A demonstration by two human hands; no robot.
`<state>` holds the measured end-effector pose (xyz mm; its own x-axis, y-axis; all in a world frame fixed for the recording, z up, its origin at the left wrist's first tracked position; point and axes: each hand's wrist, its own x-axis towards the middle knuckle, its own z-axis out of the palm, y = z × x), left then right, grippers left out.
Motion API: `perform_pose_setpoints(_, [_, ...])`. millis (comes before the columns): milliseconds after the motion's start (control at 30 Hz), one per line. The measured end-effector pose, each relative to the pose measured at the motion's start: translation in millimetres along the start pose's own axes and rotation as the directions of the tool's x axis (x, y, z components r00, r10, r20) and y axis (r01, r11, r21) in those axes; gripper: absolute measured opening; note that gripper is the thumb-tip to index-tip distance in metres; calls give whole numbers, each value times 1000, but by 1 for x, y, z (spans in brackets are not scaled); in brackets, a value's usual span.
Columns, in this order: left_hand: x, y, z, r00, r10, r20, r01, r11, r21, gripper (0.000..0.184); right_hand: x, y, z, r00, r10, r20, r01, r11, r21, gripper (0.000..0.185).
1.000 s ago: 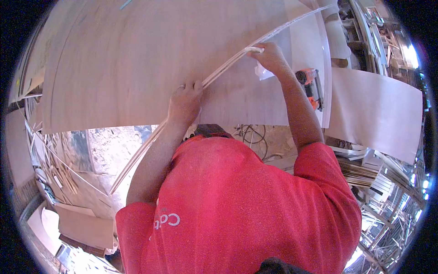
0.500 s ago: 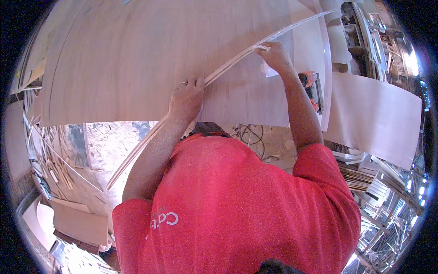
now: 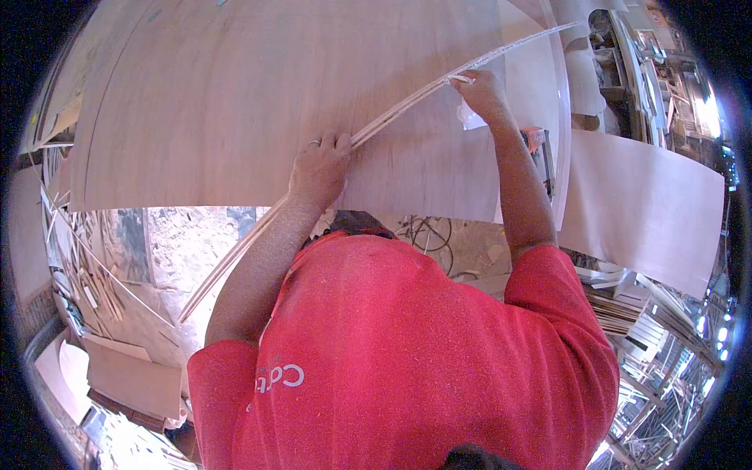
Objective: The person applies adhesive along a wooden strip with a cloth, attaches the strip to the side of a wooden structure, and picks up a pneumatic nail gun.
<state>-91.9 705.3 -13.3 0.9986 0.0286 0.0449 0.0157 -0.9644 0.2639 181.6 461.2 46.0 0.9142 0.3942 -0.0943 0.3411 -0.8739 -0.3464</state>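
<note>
Long, thin wooden strips [image 3: 395,111] run diagonally over a large plywood sheet [image 3: 211,117], their lower ends sticking out past its near edge. My left hand [image 3: 319,168] is closed around them near that edge. Further up, my right hand [image 3: 482,92] pinches a whitish, soft-looking tip right at the strips. A crumpled, see-through white piece, like a plastic bag [image 3: 471,117], hangs below its palm. Beyond this hand, the strips' upper stretch [image 3: 509,48] carries a rough white coating that looks like glue.
An orange and black power tool [image 3: 536,145] lies beside my right forearm, partly hidden by it. Another thin sheet [image 3: 642,204] sits to the right. Scrap wood strips [image 3: 98,278] are heaped at lower left, and a dark cable [image 3: 429,233] coils below the sheet's near edge.
My right hand has slid slightly up and to the right along the strips, with the white tip and bag. The left hand keeps its grip in place.
</note>
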Motion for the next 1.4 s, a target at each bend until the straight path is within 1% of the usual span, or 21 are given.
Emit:
perform_pose_setpoints(67, [0,1,-3,1000,-6,20,6,1000,-7,22,2,1,0,997,73,29,-73,997,-16,34])
perform_pose_setpoints(200, [0,1,-3,1000,12,0,-12,1000,5,24,0,-3,-1,999,48,11,-47,998,-41,34])
perform_pose_setpoints(300, [1,1,-1,1000,10,8,-10,1000,-4,25,0,-1,4,999,18,-32,-19,998,-56,39])
perform_pose_setpoints(367, [1,1,-1,1000,8,16,-7,1000,-10,25,0,4,12,994,-104,-43,102,994,-38,36])
perform_pose_setpoints(400, [2,1,-2,1000,6,24,-6,1000,-17,24,-3,-1,11,994,-104,-43,102,994,-39,36])
perform_pose_setpoints(467, [2,1,-1,999,-5,37,6,1000,-20,23,-15,-22,8,998,9,56,-12,999,50,34])
perform_pose_setpoints(700, [3,0,-2,1000,10,24,-10,999,-34,25,-34,-39,26,999,-42,34,39,997,71,32])
perform_pose_setpoints(800, [2,1,-3,998,0,56,3,999,-43,27,-43,-43,37,998,-59,-14,59,998,-30,32])
perform_pose_setpoints(867, [3,-3,6,999,35,-3,-35,999,-17,27,-47,-47,31,987,-162,-23,163,986,23,31])
perform_pose_setpoints(900, [5,-3,5,996,62,-58,-62,998,13,27,-48,-43,30,987,-160,-30,161,987,22,31])
perform_pose_setpoints(933, [5,-3,5,996,68,-64,-67,998,17,27,-50,-35,30,993,-109,-49,116,979,165,32])
perform_pose_setpoints(967, [3,-1,4,999,32,-25,-32,999,11,27,-53,-28,30,997,-56,-61,72,949,306,33])
perform_pose_setpoints(1000, [1,0,1,1000,-2,13,2,1000,8,27,-56,-16,30,996,-54,-72,73,948,309,33])
perform_pose_setpoints(1033, [0,0,1,1000,8,5,-8,1000,16,27,-59,-1,27,994,73,77,-105,767,633,37])
perform_pose_setpoints(1067, [1,1,2,999,22,-46,-22,1000,7,27,-59,15,22,958,128,255,-285,459,841,42])
perform_pose_setpoints(1100, [3,1,3,995,37,-96,-37,999,-3,26,-57,27,8,962,131,240,-274,453,849,42])
perform_pose_setpoints(1167, [4,-3,4,996,69,-63,-71,997,-28,25,-59,40,-23,965,-49,259,-262,-77,962,52])
perform_pose_setpoints(1200, [3,-4,4,996,88,-28,-90,994,-64,24,-64,31,-44,969,-33,244,-246,-93,965,52])
perform_pose_setpoints(1267, [2,-2,5,992,112,-65,-114,993,-33,24,-75,10,-89,1000,-28,6,-12,-200,980,57])
perform_pose_setpoints(1333, [6,2,-4,982,147,-117,-148,989,2,24,-67,29,-47,982,-4,-189,188,-84,979,56])
perform_pose_setpoints(1400, [8,5,-12,998,56,-27,-57,998,-8,26,-67,26,14,996,68,49,-22,-350,936,50])
